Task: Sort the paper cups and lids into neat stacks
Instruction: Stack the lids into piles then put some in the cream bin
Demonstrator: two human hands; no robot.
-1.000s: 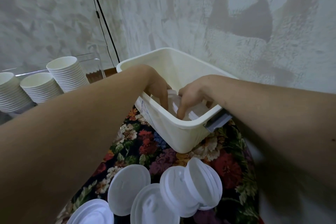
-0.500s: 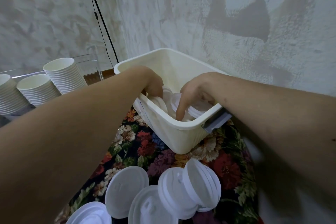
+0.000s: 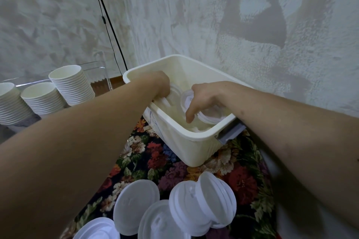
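Cream rectangular plastic bin [image 3: 196, 147], far right: both hands inside. Left hand [image 3: 162, 88] grips white plastic lids [image 3: 174, 96]; right hand [image 3: 204, 99] holds a lid stack [image 3: 208, 116].

Single head-worn wide-angle view, looking forward and down from above the forearms. Facing a plastered wall [image 3: 252, 25] meeting another at a corner, upper left. Sitting close over a cream bin [image 3: 194, 147] at centre frame. Taking in the floral-covered surface [image 3: 155, 157] below; edges bending with lens distortion. No second view sharing coverage.
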